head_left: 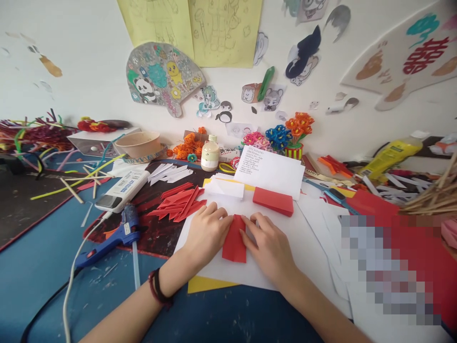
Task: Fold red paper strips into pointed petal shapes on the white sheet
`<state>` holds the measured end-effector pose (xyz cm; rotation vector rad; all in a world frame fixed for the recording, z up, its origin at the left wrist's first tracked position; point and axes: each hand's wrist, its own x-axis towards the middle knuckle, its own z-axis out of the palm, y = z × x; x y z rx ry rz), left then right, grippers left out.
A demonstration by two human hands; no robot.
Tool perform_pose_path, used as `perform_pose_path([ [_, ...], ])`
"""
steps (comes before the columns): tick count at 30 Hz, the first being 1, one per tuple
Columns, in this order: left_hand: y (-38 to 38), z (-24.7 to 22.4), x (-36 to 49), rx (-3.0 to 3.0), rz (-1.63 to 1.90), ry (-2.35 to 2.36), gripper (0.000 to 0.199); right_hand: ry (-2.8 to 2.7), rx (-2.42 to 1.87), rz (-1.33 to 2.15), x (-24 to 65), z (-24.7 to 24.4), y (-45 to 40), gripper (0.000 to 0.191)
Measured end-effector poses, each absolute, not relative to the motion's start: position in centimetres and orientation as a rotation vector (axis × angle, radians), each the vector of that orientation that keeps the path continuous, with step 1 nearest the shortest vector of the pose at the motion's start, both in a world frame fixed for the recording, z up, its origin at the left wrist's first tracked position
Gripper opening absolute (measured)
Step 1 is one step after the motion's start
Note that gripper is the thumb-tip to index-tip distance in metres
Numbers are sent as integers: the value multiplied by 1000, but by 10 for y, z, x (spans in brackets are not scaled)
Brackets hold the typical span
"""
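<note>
A small red sheet of paper (234,245) with a crease down its middle lies on white sheets in front of me. My left hand (209,233) is closed, its thumb and forefinger at the paper's upper left edge. On the other side, the fingers and thumb of my right hand (267,240) pinch the upper right edge. Just beyond my hands are a stack of red paper pieces (273,201) and a stack of white paper pieces (224,188). Folded red strips (178,202) are heaped left of them.
A blue glue gun (123,233) with its cord lies at left, beside a white power bank (123,190). A glue bottle (210,155) stands near the wall, by a handwritten sheet (267,174). Red card (378,209) and wooden sticks (433,190) are at right.
</note>
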<state>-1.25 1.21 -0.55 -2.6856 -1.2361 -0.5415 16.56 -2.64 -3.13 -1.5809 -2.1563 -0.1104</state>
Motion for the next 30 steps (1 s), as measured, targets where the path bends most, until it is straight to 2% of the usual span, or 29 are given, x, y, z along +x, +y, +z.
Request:
perform_pose_path([
  [10, 12, -2, -13, -2663, -422, -1125, 25, -2201, -1590, -74, 165, -27, -27, 34],
  [30, 13, -5, -12, -2658, -404, -1078, 19, -2256, -1621, -58, 165, -24, -26, 37],
])
